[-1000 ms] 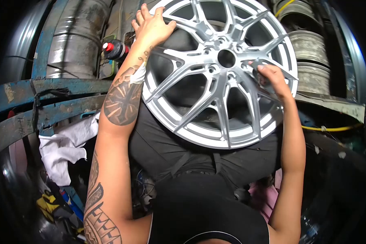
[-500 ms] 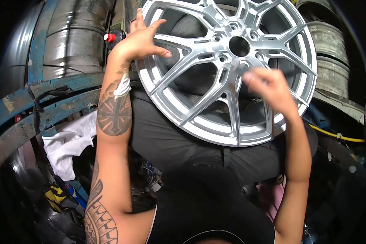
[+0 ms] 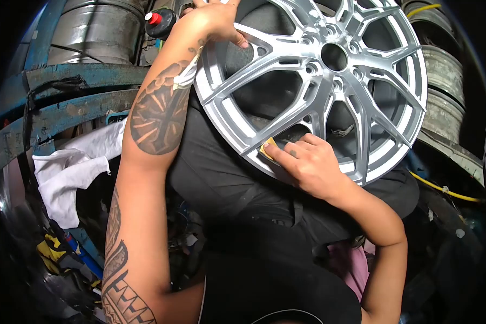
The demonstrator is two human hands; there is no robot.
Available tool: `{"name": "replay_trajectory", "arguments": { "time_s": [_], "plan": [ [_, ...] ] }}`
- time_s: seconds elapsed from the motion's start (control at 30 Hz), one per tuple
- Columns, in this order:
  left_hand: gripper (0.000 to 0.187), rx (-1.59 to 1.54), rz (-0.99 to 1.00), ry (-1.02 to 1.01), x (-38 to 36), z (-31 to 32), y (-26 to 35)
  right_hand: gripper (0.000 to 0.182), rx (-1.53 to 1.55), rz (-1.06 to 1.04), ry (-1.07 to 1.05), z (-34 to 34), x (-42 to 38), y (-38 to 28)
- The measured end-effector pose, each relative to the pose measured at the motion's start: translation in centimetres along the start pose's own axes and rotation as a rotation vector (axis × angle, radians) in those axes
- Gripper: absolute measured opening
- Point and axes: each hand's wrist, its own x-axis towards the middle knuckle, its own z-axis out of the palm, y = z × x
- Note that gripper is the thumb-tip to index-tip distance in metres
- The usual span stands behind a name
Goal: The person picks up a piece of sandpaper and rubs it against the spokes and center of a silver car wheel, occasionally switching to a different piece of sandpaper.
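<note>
A silver multi-spoke alloy wheel [image 3: 321, 102] lies face up across my lap. At its upper left edge, my left hand [image 3: 213, 20] rests on the rim with the thumb stretched over the face; the other fingertips are partly cut off by the frame's top. My right hand [image 3: 310, 164] is at the near lower rim, pinching a small yellowish folded piece of sandpaper [image 3: 268, 148] against the rim beside a spoke's end. A white strip [image 3: 184, 78] is wrapped at my left wrist.
A dark bottle with a red cap [image 3: 161, 22] stands left of the wheel. Bare metal rims [image 3: 94, 32] sit behind a blue metal frame [image 3: 92, 83], others [image 3: 441, 75] at right. A white cloth [image 3: 73, 173] hangs at left; a yellow hose [image 3: 448, 190] runs at right.
My right hand has moved from above the wheel's hub down and left to the near rim, where the sandpaper now shows. My left hand stays at the upper left rim; the view has shifted.
</note>
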Motion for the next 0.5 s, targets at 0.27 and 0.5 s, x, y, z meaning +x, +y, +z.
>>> {"name": "replay_trajectory", "arguments": {
  "time_s": [0.27, 0.5],
  "plan": [
    [0.103, -0.081, 0.018, 0.011, -0.4, -0.1, -0.2, 0.045, 0.003, 0.051, -0.114, -0.9, 1.2, -1.0],
    [0.095, -0.155, 0.039, 0.020, -0.8, -0.3, -0.3, 0.047, -0.008, 0.124, -0.118, -0.6, 1.1, -1.7]
  ]
}}
